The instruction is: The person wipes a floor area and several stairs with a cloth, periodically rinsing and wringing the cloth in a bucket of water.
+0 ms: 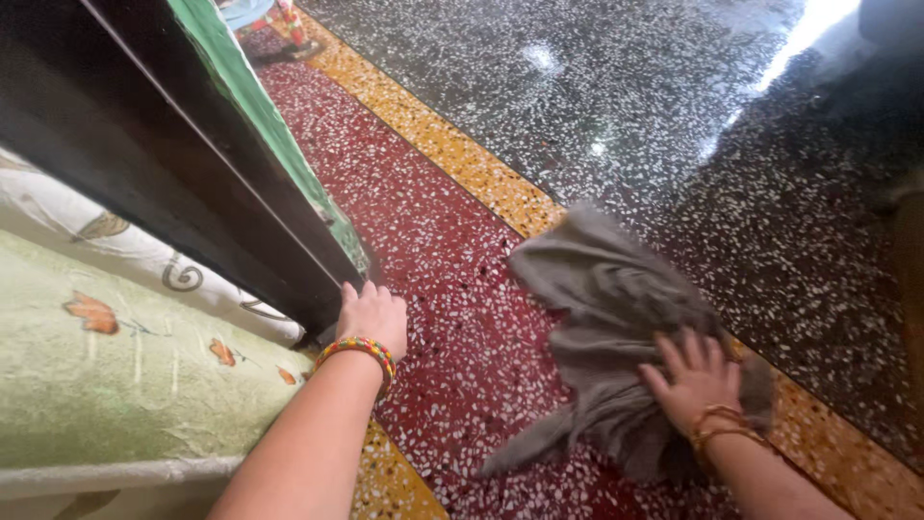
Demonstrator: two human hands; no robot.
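Floor (664, 116): we see speckled stone flooring filling most of the view, dark grey on the right, a red band (433, 260) down the middle, and a yellow strip (462, 159) running between the two colours. Bright glare sits on the dark part near the top right.

Bed (106, 385): at our left lies a pale green cover with small orange leaf prints, with a white patterned sheet (144, 255) just beyond it.

Frame (164, 144): a dark wooden frame with a green painted edge (260, 116) slants from the top left down toward our left hand.

Cloth (606, 318): a grey rag lies crumpled and spread on the floor, mostly on the red band, its far edge reaching over the yellow strip. A thin tail of it trails toward the bottom of the view.

Right hand (695, 377): we press it palm down on the near part of the cloth, fingers (674, 351) spread wide and flat on the fabric, not gripping it. Thin orange bangles (717, 424) circle the wrist.

Left hand (373, 316): we rest it at the lower end of the dark frame, just above the red floor. The fingers curl forward out of sight, so we cannot tell whether they close on anything. A beaded bracelet (358, 351) in green, yellow and red sits on the wrist.

Far corner: some blue and red objects (265, 17) show at the top edge, too small to tell apart.
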